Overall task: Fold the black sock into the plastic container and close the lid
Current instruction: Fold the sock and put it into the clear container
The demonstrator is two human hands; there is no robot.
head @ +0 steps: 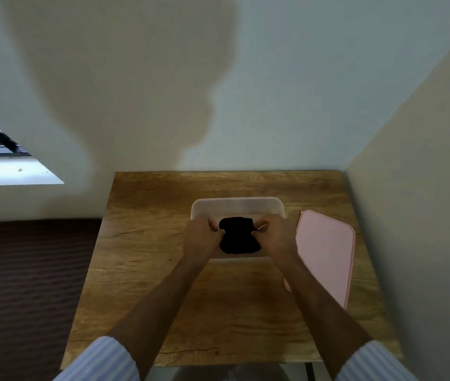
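Note:
A clear plastic container (237, 205) stands on the wooden table, toward its far side. A folded black sock (239, 235) sits over the container's opening. My left hand (203, 235) pinches the sock's left edge. My right hand (277, 234) pinches its right edge. Both hands hover over the container and hide its side walls. The pink lid (326, 250) lies flat on the table just right of the container, apart from both hands.
The wooden table (149, 243) is pushed into a corner, with walls close behind and on the right. A dark ribbed surface (26, 284) lies left of the table, lower down. A window sill (12, 171) shows at the far left.

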